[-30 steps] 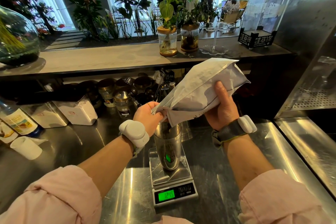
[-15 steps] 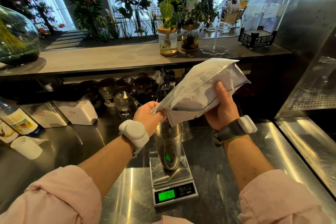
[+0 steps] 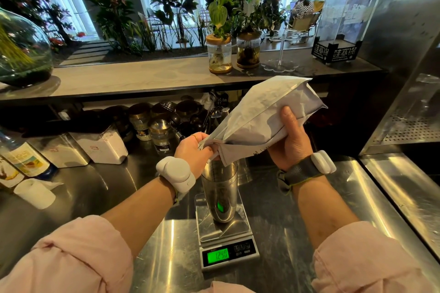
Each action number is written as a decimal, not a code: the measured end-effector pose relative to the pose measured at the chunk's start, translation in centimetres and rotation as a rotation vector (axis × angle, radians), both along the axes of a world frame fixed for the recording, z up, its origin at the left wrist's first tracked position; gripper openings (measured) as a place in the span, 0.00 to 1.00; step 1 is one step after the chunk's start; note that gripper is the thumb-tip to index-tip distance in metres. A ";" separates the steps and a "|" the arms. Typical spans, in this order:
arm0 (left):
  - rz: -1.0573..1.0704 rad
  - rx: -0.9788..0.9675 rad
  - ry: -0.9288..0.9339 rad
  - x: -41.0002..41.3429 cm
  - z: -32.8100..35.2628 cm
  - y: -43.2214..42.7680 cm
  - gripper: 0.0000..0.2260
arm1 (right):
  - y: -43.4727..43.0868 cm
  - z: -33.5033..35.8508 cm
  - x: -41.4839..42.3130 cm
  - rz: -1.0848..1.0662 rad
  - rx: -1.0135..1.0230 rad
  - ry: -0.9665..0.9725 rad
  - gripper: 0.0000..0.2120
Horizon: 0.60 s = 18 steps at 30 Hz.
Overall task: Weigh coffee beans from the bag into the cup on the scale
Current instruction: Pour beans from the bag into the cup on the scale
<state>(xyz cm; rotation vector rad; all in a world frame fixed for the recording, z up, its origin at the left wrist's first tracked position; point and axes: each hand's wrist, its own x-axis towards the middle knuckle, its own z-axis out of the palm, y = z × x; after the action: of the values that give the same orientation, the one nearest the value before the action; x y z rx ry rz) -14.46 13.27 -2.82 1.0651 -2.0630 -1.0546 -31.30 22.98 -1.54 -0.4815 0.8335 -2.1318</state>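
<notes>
A: Where's the bag?

B: Centre right of the frame. Grey bag (image 3: 259, 116), tilted, its mouth pointing down to the left, directly over the rim of the cup (image 3: 220, 188).

A: Hands?

B: Both on it. Left hand (image 3: 194, 151), centre of frame, closed, pinching the bag's mouth corner. Right hand (image 3: 289, 144) wrapped under the bag's body, thumb up its near side, fingers hidden behind.

A: Cup position?

B: Tall steel cup, upright on the platform of the scale (image 3: 225, 233), lower centre. Dark beans can be seen inside through the wall, though how full I can't tell. A green glint reflects low on the cup.

A: Reading?

B: Green display (image 3: 217, 255) at the scale's front edge looks like 124.0; digits small, not certain.

A: Beans falling?

B: Can't tell. The bag's mouth hides the cup's opening.

A: Surroundings?

B: Scale sits on a steel counter (image 3: 273, 209). White wrist devices on both arms, pink sleeves rolled back. Lower left: a small white paper cup (image 3: 35, 194) on its side. Left of centre, white canisters (image 3: 102, 147) against the back. Upper shelf (image 3: 142, 74) carries two glass jars with plants (image 3: 219, 53).
</notes>
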 end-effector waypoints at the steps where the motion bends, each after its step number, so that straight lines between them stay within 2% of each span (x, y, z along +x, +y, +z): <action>1: -0.001 0.002 0.002 0.0 0.0 0.0 0.04 | 0.0 0.0 0.0 -0.004 -0.004 -0.003 0.33; 8: -0.035 0.036 0.067 -0.1 0.3 0.4 0.06 | -0.1 0.2 -0.1 -0.014 -0.010 -0.019 0.33; 18: -0.011 0.024 0.025 0.0 -0.1 -0.1 0.07 | 0.0 0.2 -0.1 -0.010 -0.003 0.009 0.32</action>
<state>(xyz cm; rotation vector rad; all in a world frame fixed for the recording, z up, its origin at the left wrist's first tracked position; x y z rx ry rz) -14.49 13.22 -2.87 1.0481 -2.0435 -1.0957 -31.36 22.94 -1.36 -0.4896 0.8395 -2.1421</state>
